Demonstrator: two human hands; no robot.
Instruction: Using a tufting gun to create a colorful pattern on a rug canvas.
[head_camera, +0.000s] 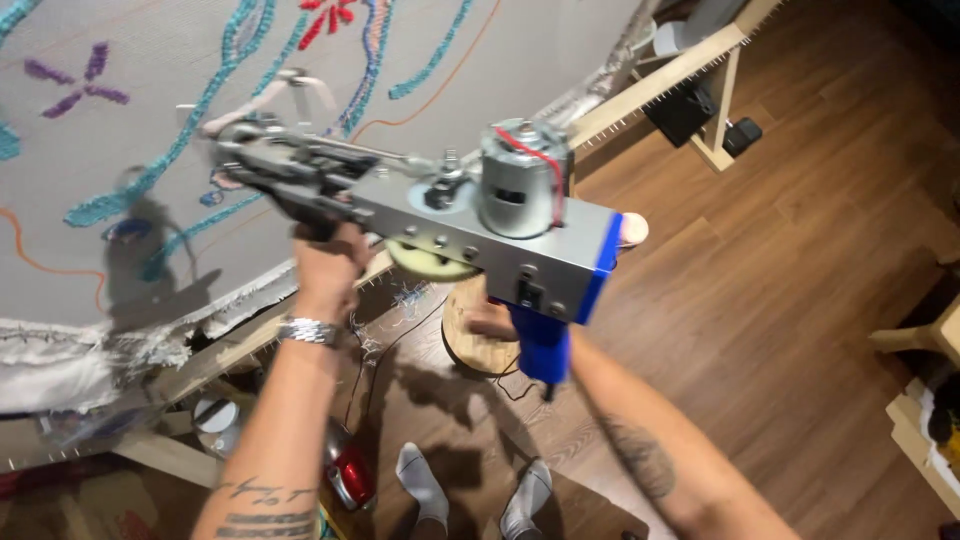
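Head view: both hands' fingers grip the tufting gun (480, 225) near the cloth's (150, 150) lower edge; open floor (800, 250) right.

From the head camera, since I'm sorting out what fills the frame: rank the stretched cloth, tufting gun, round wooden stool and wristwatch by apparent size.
1. Stretched cloth
2. Tufting gun, though it sits nearest the camera, so it looks enlarged
3. Round wooden stool, partly hidden
4. Wristwatch
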